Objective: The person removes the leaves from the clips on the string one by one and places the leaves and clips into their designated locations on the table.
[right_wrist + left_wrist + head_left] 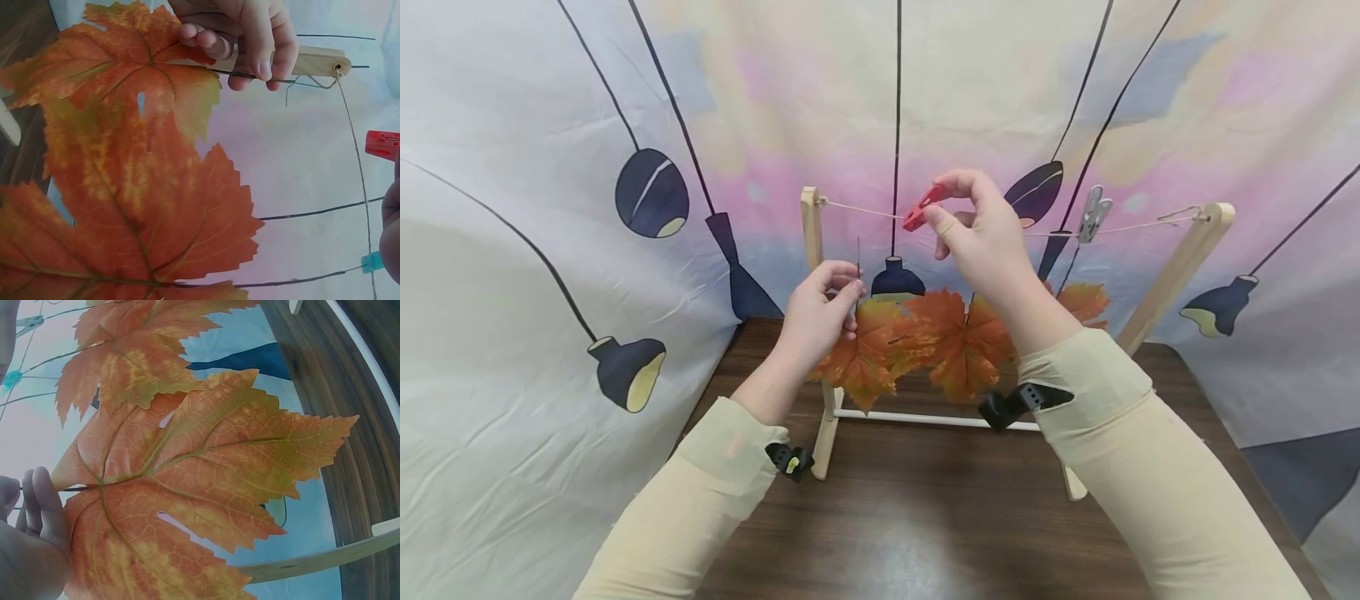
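Observation:
My left hand (pixel 820 315) pinches the thin dark stem of an orange-yellow artificial maple leaf (pixel 181 462), which hangs below the fingers. The stem's upper end sticks up past the fingertips. Higher and to the right, my right hand (pixel 983 237) pinches a red clothespin (pixel 922 210) between thumb and fingers, close to the string (pixel 355 131). A second orange leaf (pixel 964 346) hangs beside the first, its stem held to the string by a teal clothespin (pixel 373 262). At the right, a grey clothespin (pixel 1093 218) on the string holds a third leaf (pixel 1086 300), partly hidden by my right arm.
The string is tied between two wooden posts, left (pixel 812 229) and right (pixel 1180 271). A white bar (pixel 925 419) joins them low down. The stand is on a dark wooden table (pixel 880 517), with a printed cloth backdrop (pixel 820 100) behind and at the sides.

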Demonstrator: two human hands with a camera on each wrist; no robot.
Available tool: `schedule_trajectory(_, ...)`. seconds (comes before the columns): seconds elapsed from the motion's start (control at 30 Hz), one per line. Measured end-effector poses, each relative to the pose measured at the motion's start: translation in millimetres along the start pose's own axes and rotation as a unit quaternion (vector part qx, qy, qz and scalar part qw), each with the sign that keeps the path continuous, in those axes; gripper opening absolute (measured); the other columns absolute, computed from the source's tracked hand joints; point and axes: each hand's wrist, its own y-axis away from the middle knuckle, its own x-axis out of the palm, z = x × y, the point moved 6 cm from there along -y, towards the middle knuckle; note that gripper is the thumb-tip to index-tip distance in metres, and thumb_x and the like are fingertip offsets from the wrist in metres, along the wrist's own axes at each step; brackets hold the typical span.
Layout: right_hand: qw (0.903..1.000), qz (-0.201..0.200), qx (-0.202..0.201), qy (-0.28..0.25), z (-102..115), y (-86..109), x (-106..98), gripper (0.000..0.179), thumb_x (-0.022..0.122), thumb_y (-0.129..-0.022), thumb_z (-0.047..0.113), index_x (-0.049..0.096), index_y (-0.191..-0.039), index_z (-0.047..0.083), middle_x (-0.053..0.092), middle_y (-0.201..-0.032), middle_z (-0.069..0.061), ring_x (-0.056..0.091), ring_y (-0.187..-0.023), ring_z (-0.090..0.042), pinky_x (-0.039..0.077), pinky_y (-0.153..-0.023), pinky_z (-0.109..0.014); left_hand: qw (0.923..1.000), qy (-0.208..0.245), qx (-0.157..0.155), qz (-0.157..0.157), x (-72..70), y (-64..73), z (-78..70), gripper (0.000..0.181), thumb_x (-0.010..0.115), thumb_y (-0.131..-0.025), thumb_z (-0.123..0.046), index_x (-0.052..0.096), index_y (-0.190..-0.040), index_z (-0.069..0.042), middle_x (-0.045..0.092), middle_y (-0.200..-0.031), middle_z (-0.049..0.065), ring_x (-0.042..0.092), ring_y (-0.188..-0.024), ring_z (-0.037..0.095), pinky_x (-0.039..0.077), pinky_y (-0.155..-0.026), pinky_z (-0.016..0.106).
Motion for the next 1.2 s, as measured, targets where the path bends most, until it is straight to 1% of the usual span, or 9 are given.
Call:
schedule_trajectory(0.17, 0.9999, 0.003, -0.007, 0.011, -11, 1.9, -4, 0.032, 0.06, -0.092, 0.021, 0.049, -0.12, 0.012, 0.052, -0.113, 0.001, 0.055, -0.064, -0.027, 0.029, -0.047, -0.028, 1.0, -0.004, 0.0, 0.001, -0.8, 1.3, 1.1, 0.021, 0.054, -0.097, -0.02, 0.057, -0.115, -0.012, 0.059, -0.096, 0.008, 0.053, -0.051, 0.019, 0.051, -0.049, 0.033)
schedule_trajectory(0.23, 0.9998, 0.004, -0.007, 0.018, -14, 3.5, -5, 0.033, 0.06, -0.092, 0.022, 0.049, -0.121, 0.012, 0.052, -0.109, 0.0, 0.055, -0.065, -0.028, 0.029, -0.047, -0.028, 1.0, -0.006, 0.001, 0.002, -0.7, 2.2, 1.7, 0.021, 0.054, -0.097, -0.02, 0.057, -0.115, -0.013, 0.06, -0.096, 0.008, 0.054, -0.052, 0.02, 0.052, -0.049, 0.034)
schedule_trajectory(0.3, 0.9996, 0.005, -0.007, 0.027, -17, 5.2, -6, 0.034, 0.06, -0.092, 0.022, 0.049, -0.123, 0.011, 0.053, -0.107, -0.001, 0.055, -0.065, -0.029, 0.029, -0.048, -0.028, 1.0, -0.009, 0.003, 0.002, -0.7, 3.3, 2.2, 0.019, 0.054, -0.097, -0.02, 0.058, -0.114, -0.014, 0.06, -0.095, 0.007, 0.054, -0.052, 0.02, 0.052, -0.049, 0.034)
schedule_trajectory(0.33, 0.9994, 0.005, -0.006, 0.034, -18, 5.8, -7, 0.035, 0.06, -0.092, 0.023, 0.05, -0.123, 0.011, 0.053, -0.107, -0.001, 0.055, -0.064, -0.027, 0.03, -0.048, -0.028, 0.9999, -0.01, 0.003, 0.002, -0.7, 3.6, 2.9, 0.018, 0.054, -0.097, -0.02, 0.058, -0.113, -0.014, 0.06, -0.095, 0.007, 0.054, -0.052, 0.02, 0.052, -0.05, 0.034)
schedule_trajectory(0.53, 0.9983, 0.006, 0.008, 0.058, -24, 12.0, -8, 0.037, 0.061, -0.091, 0.027, 0.052, -0.125, 0.013, 0.055, -0.111, 0.001, 0.056, -0.063, -0.026, 0.031, -0.047, -0.028, 0.9999, -0.012, 0.005, 0.003, -0.3, 5.3, 4.8, 0.016, 0.055, -0.096, -0.018, 0.059, -0.109, -0.012, 0.06, -0.093, 0.008, 0.054, -0.053, 0.019, 0.053, -0.05, 0.034)
schedule_trajectory(0.7, 0.9987, 0.019, 0.008, 0.046, -28, 18.1, -6, 0.039, 0.062, -0.092, 0.025, 0.051, -0.126, 0.011, 0.054, -0.114, -0.002, 0.055, -0.063, -0.026, 0.032, -0.043, -0.027, 0.9999, -0.015, -0.002, 0.001, -2.0, 7.8, 6.5, 0.015, 0.057, -0.094, -0.016, 0.059, -0.108, -0.01, 0.06, -0.093, 0.011, 0.055, -0.054, 0.019, 0.053, -0.051, 0.034)
schedule_trajectory(0.97, 0.9993, 0.023, 0.003, 0.027, -35, 26.3, -7, 0.037, 0.056, -0.095, 0.02, 0.049, -0.129, 0.007, 0.054, -0.117, -0.007, 0.056, -0.065, -0.03, 0.041, -0.052, -0.025, 0.9994, -0.035, 0.004, -0.002, -3.2, 9.7, 7.8, 0.014, 0.059, -0.092, -0.014, 0.058, -0.104, -0.007, 0.062, -0.089, 0.009, 0.056, -0.056, 0.019, 0.053, -0.05, 0.033)
schedule_trajectory(1.07, 0.9995, 0.029, -0.001, 0.014, -38, 29.6, -7, 0.038, 0.057, -0.094, 0.019, 0.049, -0.128, 0.006, 0.053, -0.115, -0.008, 0.055, -0.065, -0.032, 0.042, -0.052, -0.025, 0.9991, -0.042, 0.006, -0.005, -3.8, 11.0, 8.7, 0.013, 0.06, -0.092, -0.013, 0.058, -0.103, -0.007, 0.063, -0.089, 0.009, 0.056, -0.056, 0.019, 0.053, -0.05, 0.033)
schedule_trajectory(1.2, 0.9994, 0.034, -0.004, -0.002, -43, 34.0, -8, 0.037, 0.058, -0.094, 0.018, 0.049, -0.127, 0.004, 0.054, -0.112, -0.007, 0.055, -0.064, -0.032, 0.042, -0.054, -0.026, 0.9987, -0.049, 0.014, -0.008, -4.8, 12.6, 8.6, 0.016, 0.059, -0.092, -0.011, 0.058, -0.107, -0.007, 0.062, -0.091, 0.009, 0.057, -0.058, 0.02, 0.053, -0.05, 0.033)
